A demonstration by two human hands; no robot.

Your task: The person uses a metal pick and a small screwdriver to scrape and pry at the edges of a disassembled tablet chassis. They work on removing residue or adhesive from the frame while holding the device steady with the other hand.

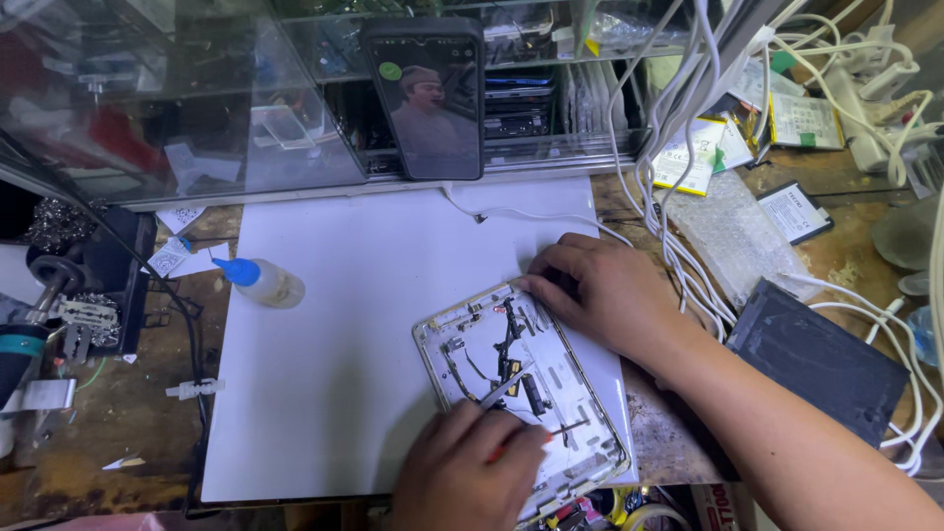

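Note:
An opened tablet back shell [436, 335], silver-rimmed with black flex cables and small parts inside, lies tilted on a white mat [344, 295]. My right hand [602, 295] rests on the shell's far right corner, fingers curled over its edge. My left hand [467, 474] sits at the shell's near edge and grips grey metal tweezers [506, 385], whose tips point into the shell's middle. A thin red-handled tool [562, 430] also sticks out from under this hand across the shell's lower part.
A phone [425, 98] playing a video leans upright against a glass cabinet [177, 108] at the back. A blue-capped bottle [261, 280] lies on the mat's left. White cables [678, 197], flat battery packs [688, 157] and a dark panel [816, 359] crowd the right; a soldering stand [59, 285] is left.

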